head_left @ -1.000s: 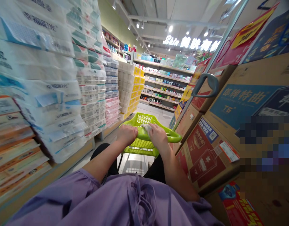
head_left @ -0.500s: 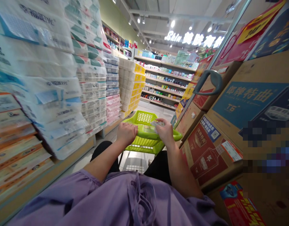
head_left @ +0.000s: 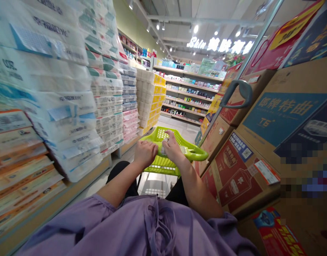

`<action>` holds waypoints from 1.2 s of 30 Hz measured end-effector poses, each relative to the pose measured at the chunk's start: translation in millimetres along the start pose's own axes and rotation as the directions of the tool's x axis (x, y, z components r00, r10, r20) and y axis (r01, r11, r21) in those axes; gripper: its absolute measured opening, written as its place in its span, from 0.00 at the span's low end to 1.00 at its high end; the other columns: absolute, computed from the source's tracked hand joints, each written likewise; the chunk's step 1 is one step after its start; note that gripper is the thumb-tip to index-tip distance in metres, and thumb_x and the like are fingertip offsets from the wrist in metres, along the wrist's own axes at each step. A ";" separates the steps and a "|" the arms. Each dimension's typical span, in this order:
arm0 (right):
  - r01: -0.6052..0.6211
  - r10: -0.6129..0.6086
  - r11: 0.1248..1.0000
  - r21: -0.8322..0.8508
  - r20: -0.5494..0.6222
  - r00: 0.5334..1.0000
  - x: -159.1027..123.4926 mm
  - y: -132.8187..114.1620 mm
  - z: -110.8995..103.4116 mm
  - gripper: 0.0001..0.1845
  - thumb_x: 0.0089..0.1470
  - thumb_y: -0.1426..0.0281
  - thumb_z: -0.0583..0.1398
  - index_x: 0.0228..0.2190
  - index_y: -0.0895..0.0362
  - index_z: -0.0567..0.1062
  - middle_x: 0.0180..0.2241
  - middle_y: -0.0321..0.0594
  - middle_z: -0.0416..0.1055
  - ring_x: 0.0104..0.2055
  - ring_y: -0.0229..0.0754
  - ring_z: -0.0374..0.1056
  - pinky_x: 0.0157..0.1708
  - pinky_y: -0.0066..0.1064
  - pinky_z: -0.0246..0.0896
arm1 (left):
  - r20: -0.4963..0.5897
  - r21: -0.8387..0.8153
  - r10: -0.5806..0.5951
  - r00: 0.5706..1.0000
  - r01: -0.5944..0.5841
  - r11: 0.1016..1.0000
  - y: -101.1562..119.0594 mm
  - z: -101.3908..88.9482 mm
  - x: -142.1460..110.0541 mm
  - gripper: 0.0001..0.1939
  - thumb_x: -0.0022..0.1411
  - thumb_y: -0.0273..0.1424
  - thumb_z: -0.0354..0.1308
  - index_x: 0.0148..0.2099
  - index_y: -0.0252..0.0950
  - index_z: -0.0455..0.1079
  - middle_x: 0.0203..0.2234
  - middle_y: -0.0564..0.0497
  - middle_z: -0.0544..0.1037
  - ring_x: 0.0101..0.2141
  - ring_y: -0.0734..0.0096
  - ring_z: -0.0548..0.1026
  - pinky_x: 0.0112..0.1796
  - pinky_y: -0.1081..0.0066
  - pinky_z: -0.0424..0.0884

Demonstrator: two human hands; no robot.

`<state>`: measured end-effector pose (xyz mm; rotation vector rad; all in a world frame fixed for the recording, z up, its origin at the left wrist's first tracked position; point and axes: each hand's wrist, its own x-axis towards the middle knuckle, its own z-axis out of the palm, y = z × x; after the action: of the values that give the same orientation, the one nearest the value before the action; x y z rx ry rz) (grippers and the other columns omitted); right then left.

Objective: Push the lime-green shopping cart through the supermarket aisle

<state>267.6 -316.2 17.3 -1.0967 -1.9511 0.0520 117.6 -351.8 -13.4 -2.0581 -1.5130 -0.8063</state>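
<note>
A lime-green shopping cart (head_left: 195, 155) stands in front of me in a shop aisle. My left hand (head_left: 145, 153) is closed around the left part of its handle bar. My right hand (head_left: 172, 147) rests on the bar just right of the left hand, fingers curled over a small white crumpled cloth or tissue (head_left: 165, 141) pressed against the bar. Purple sleeves and dark trousers fill the lower view.
Stacked packs of tissue paper (head_left: 70, 106) line the left shelf. Cardboard boxes (head_left: 232, 167) with red and blue print pile up on the right, beside a slanted metal pole with a grey handle (head_left: 239, 93). Shelves of bottles (head_left: 190, 96) stand at the aisle's end.
My right hand lifted off the bar with the white cloth half a second ago and has come back down on the bar, closer to the left hand. The left hand has stayed put.
</note>
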 end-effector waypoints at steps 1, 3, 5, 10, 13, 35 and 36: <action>-0.006 0.007 1.000 0.017 -0.071 0.997 -1.1 2.0 -0.3 0.18 0.53 0.74 0.52 0.47 0.60 0.67 0.49 0.49 0.66 0.53 0.45 0.62 0.52 0.37 0.59 | -0.006 -0.004 0.001 1.000 -0.001 1.000 0.1 0.3 -0.3 0.19 0.69 0.34 0.43 0.31 0.37 0.71 0.27 0.48 0.78 0.33 0.62 0.72 0.40 0.59 0.57; -0.019 0.016 0.999 -0.027 -0.126 0.992 -5.5 4.0 -2.3 0.11 0.54 0.72 0.53 0.40 0.58 0.70 0.44 0.47 0.68 0.49 0.45 0.64 0.51 0.38 0.59 | -0.017 -0.012 -0.007 1.000 0.007 1.000 1.0 1.2 -0.8 0.19 0.69 0.34 0.43 0.31 0.37 0.71 0.27 0.48 0.78 0.33 0.62 0.72 0.40 0.59 0.58; -0.004 -0.002 0.993 -0.119 -0.055 0.998 -12.8 1.9 -3.5 0.10 0.58 0.71 0.53 0.39 0.56 0.72 0.42 0.45 0.71 0.46 0.45 0.66 0.49 0.38 0.59 | -0.028 -0.018 -0.013 1.000 0.012 1.000 2.3 1.9 -1.0 0.19 0.68 0.34 0.43 0.31 0.37 0.71 0.27 0.48 0.78 0.33 0.62 0.73 0.40 0.59 0.58; 0.141 -0.125 0.956 -0.257 0.079 0.989 -33.1 -9.7 -6.2 0.13 0.60 0.71 0.52 0.43 0.54 0.74 0.49 0.43 0.72 0.50 0.45 0.66 0.53 0.38 0.54 | -0.049 -0.011 -0.016 0.999 0.016 1.000 2.0 2.6 -0.4 0.19 0.68 0.33 0.43 0.31 0.36 0.72 0.27 0.48 0.78 0.33 0.61 0.73 0.40 0.58 0.58; 0.240 -0.215 0.940 -0.242 0.125 0.969 -38.4 -1.5 -16.4 0.12 0.60 0.70 0.54 0.43 0.53 0.74 0.48 0.39 0.73 0.50 0.43 0.66 0.53 0.34 0.53 | -0.045 -0.014 -0.016 0.999 0.015 1.000 0.2 2.7 0.2 0.18 0.68 0.33 0.43 0.31 0.36 0.71 0.27 0.47 0.78 0.33 0.61 0.72 0.40 0.58 0.59; -0.118 0.142 0.884 -0.452 0.020 0.990 -14.1 12.5 -8.9 0.16 0.62 0.69 0.49 0.45 0.56 0.73 0.45 0.47 0.73 0.47 0.47 0.68 0.47 0.37 0.59 | 0.088 0.090 -0.179 0.980 0.171 0.981 -5.4 10.5 17.6 0.22 0.68 0.33 0.40 0.32 0.33 0.73 0.30 0.41 0.80 0.34 0.56 0.73 0.42 0.55 0.57; -0.062 0.088 0.891 -0.450 0.038 0.995 -13.8 6.4 -1.6 0.16 0.62 0.69 0.49 0.46 0.57 0.73 0.47 0.47 0.72 0.48 0.48 0.67 0.48 0.38 0.58 | 0.085 0.107 -0.201 0.976 0.191 0.976 -4.3 11.6 19.7 0.23 0.68 0.33 0.40 0.32 0.32 0.74 0.30 0.40 0.80 0.34 0.56 0.73 0.42 0.55 0.57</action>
<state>276.2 -322.7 6.4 -1.4836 -2.0254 -0.3476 120.0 -329.2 -8.0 -1.9212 -1.7935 -0.6973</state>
